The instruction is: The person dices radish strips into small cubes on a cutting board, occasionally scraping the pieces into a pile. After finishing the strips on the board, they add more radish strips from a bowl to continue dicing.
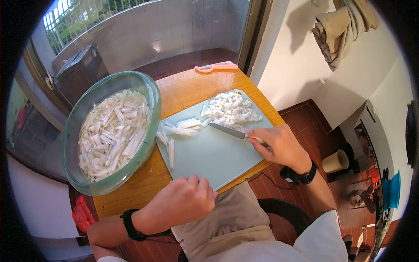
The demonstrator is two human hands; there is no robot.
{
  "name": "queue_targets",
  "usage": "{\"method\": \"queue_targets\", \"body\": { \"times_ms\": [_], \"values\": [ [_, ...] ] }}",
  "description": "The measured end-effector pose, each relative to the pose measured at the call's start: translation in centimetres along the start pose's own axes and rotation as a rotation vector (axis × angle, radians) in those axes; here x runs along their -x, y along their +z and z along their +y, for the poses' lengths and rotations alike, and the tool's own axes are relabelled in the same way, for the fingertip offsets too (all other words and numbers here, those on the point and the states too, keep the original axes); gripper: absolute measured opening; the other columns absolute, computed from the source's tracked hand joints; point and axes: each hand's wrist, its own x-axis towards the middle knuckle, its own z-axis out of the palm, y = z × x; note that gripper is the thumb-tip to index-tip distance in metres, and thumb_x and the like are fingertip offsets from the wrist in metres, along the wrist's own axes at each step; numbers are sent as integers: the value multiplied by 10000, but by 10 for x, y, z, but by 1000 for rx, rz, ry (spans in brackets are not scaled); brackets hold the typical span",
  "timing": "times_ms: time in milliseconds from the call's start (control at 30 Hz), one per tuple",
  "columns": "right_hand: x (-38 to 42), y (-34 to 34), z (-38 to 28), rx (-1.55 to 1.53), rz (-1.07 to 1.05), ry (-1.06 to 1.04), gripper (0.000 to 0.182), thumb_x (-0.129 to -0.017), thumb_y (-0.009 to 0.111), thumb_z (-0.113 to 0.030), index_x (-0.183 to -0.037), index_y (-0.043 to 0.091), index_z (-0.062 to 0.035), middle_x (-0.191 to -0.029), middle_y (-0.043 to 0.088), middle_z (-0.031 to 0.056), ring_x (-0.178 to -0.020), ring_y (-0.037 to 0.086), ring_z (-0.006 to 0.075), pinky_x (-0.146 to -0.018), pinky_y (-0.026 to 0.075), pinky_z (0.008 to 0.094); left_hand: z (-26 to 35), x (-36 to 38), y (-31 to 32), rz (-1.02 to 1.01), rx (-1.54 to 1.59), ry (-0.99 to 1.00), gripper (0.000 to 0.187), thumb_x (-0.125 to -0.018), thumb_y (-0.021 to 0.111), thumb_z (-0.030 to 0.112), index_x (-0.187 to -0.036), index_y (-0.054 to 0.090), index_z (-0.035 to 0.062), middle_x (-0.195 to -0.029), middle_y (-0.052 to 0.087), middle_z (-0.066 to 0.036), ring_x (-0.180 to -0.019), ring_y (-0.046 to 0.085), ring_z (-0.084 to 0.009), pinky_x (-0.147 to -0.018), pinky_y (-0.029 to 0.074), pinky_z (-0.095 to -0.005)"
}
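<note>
A glassy green bowl (70,144) is standing at the left of the wooden table (176,94), and pale strips (111,135) are lying in it at many angles. Below it, a red bag (83,214) is showing beside the table. The left hand (185,203), wearing a black wristband (131,225), is hovering or resting near the board's near left corner; I cannot tell whether it is touching. Its fingers are curling into a fist, and the palm is facing out of sight.

On the light blue cutting board (214,159), one loose stick (171,153) is lying with its long axis running away from the person. Beyond it, a small bunch of sticks (185,126) is lying mostly crosswise. Past the board, a pink peeler (216,67) is lying crosswise near the table's far edge.

The knife (229,130) is slanting over the board, its tip pointing to the far left, towards the bunch, and its handle running back to the near right. A heap of white cubes (231,108) is sitting just beyond the blade. The right hand (277,146) is wrapping around the knife's handle, well apart from the left, with a black watch (307,173) circling its wrist.
</note>
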Motion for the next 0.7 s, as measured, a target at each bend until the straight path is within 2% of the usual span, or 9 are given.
{"method": "queue_targets", "body": {
  "times_ms": [33, 100, 133, 200, 333, 400, 500, 633, 700],
  "values": [
    [-3, -2, 4, 6, 3, -2, 190, -1023, 766, -161, -1190, 703, -94, -904, 787, 163, -810, 777, 377, -672, 592, 486, 0, 0, 0, 6, -5, 1, 357, -984, 745, 267, -709, 694, 44, -761, 645, -78, -659, 678, -234, -556, 569, -376],
    [-5, -4, 10, -31, 12, -66, 170, -1000, 812, -156, -1146, 774, -78, -773, 724, 135, -661, 712, 341, -598, 523, 410, 0, 0, 1, 20, 2, -2, 359, -986, 743, 270, -707, 688, 51, -741, 614, -69, -658, 674, -238, -555, 569, -379],
    [-4, -8, 10, -26, 14, -67, 170, -1000, 812, -156, -1146, 774, -78, -773, 724, 135, -661, 712, 341, -598, 523, 410, 0, 0, 2, 24, -1, 0, 359, -986, 743, 270, -707, 688, 51, -741, 614, -69, -658, 674, -238, -555, 569, -379],
    [-3, -15, 7, -86, -90, -30, 143, -1032, 778, -194, -1117, 708, -102, -819, 748, 133, -767, 750, 375, -680, 572, 443, 0, 0, 3, 22, 8, -5, 362, -989, 741, 276, -709, 687, 53, -738, 605, -67, -654, 670, -240, -552, 568, -380],
    [10, -19, 6, -190, -92, -51, 134, -1021, 792, -183, -1061, 699, -96, -852, 724, 119, -796, 734, 363, -686, 553, 432, 0, 1, 3, 13, 7, -4, 362, -992, 738, 281, -713, 691, 56, -736, 606, -66, -654, 669, -239, -549, 565, -377],
    [15, -17, 9, -237, -67, -78, 164, -998, 817, -172, -1019, 685, -77, -933, 710, 117, -847, 726, 354, -711, 551, 444, -2, -1, 2, 57, -11, 38, 403, -1008, 726, 236, -653, 659, 56, -653, 570, -37, -623, 636, -191, -539, 494, -328],
    [14, -14, 21, -246, -18, -77, 184, -981, 830, -157, -989, 677, -56, -982, 696, 108, -857, 712, 355, -720, 555, 449, 0, -1, 0, 57, -22, 35, 408, -1008, 726, 228, -645, 653, 56, -655, 571, -37, -630, 638, -188, -539, 492, -326],
    [-2, -14, 31, -234, -33, -29, 187, -984, 828, -163, -986, 680, -48, -959, 685, 114, -873, 704, 367, -756, 561, 452, 0, 0, -1, 57, -23, 26, 394, -1012, 725, 227, -662, 656, 61, -661, 578, -39, -639, 641, -190, -537, 490, -328],
    [-9, -13, 36, -234, -12, -16, 184, -983, 824, -153, -979, 680, -39, -963, 676, 128, -922, 694, 377, -792, 556, 454, 3, 0, 3, 104, -4, -41, 362, -1010, 727, 229, -690, 663, 74, -678, 590, -40, -638, 640, -196, -536, 491, -332]
  ]
}}
